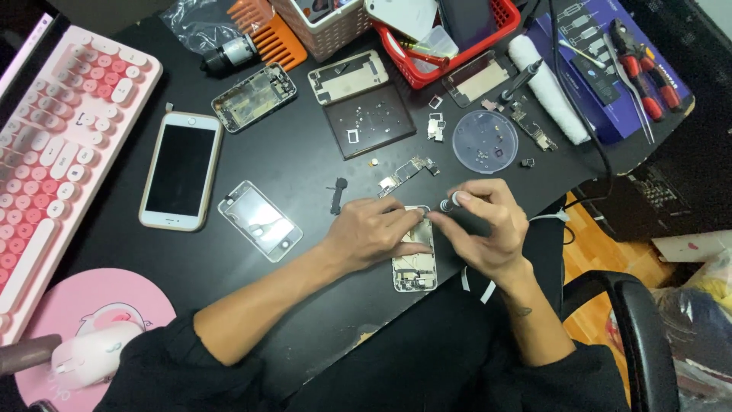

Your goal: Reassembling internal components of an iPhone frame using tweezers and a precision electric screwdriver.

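**Opened phone on a crowded black tabletop**

Both hands are down at the near edge of the black tabletop (305, 160), right on top of an opened phone body with a pale metal frame and its insides showing (414, 267). The left hand (374, 233) lies flat over the upper part of it, fingers pressing down, not wrapped around anything. The right hand (488, 225) has its grip pinched on a small dark screwdriver with a silver cap (450, 203), tip angled down toward the top of the phone body, just beside the left fingertips.

Stuff around it: a detached clear glass screen panel with a white frame (259, 221) sits left of the hands, and further left a whole white-and-gold smartphone with a black screen (181, 170). A pink keyboard with round keys (53, 145) runs along the left edge. Toward the far edge there's another gutted phone shell (254, 97), a dark square mat dotted with tiny screws (369, 120), and a round clear plastic lid with small parts on it (485, 142). A red plastic basket (457, 46) sits at the far edge, and a pink round mouse pad (99, 305) at the near left corner.
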